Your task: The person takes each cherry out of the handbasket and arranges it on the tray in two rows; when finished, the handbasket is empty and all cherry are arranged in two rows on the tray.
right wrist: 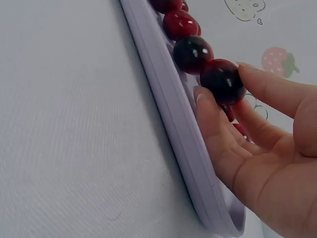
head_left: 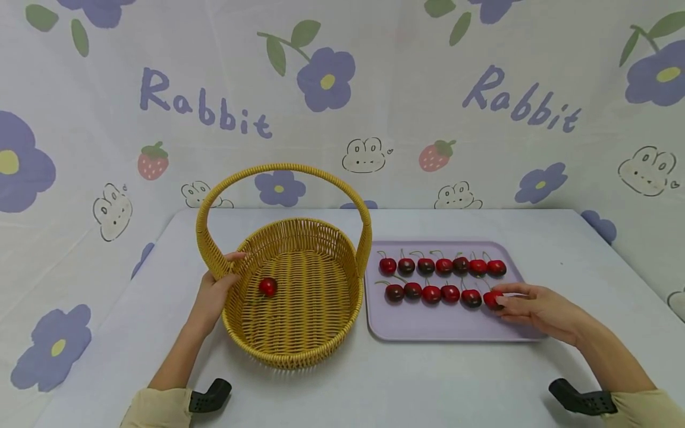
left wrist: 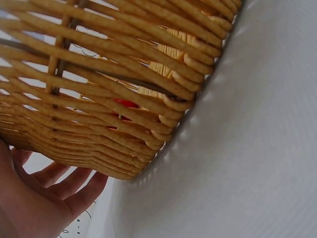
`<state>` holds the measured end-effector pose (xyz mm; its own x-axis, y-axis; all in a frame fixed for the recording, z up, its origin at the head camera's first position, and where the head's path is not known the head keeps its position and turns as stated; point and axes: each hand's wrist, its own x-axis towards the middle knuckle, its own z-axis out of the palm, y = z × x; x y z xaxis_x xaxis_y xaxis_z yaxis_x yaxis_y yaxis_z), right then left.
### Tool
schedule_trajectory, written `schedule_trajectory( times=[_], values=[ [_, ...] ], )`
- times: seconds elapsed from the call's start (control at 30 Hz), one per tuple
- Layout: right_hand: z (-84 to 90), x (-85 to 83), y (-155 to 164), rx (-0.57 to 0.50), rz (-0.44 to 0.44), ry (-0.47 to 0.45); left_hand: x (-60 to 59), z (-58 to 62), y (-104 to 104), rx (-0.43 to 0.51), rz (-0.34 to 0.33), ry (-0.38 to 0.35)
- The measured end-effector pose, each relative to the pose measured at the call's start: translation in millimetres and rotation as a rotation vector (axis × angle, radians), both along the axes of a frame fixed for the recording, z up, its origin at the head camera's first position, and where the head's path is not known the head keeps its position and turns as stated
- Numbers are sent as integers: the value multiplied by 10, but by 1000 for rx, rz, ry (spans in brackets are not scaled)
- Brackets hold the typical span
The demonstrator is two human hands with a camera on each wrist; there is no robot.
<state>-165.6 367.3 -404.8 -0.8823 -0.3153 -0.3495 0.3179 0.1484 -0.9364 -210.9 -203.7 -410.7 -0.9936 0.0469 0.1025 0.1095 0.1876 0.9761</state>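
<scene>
On the left of the table stands a yellow woven basket [head_left: 299, 351] with a tall arched handle. One red cherry [head_left: 268, 287] lies inside it, near the left wall. My left hand [head_left: 214, 297] grips the basket's left side where the handle meets the rim; from the left wrist view, several of its fingers [left wrist: 81, 193] show beside the weave. To the right, two rows of dark red cherries with stems lie on a light purple tray [head_left: 444, 327]. With thumb and fingers my right hand [head_left: 540, 309] pinches the rightmost cherry [right wrist: 223, 82] of the front row.
The tray's left edge sits close beside the basket. Behind the white table [head_left: 428, 386] hangs a printed cloth [head_left: 396, 89] with flowers and rabbits. Black wrist mounts [head_left: 583, 398] are worn near both sleeves.
</scene>
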Motion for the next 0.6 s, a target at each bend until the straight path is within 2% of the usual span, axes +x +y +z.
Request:
schedule_trajectory(
  times=[0.2,0.47,0.6],
  values=[
    [-36,-25,-27,63,3,12,-8,-13,-3,-2,1,10],
    [-46,-45,-42,87,-15,9,-6,-14,4,-3,2,15],
    [-45,-51,-68,178,-17,34,-5,-14,5,1,-1,21]
  ],
)
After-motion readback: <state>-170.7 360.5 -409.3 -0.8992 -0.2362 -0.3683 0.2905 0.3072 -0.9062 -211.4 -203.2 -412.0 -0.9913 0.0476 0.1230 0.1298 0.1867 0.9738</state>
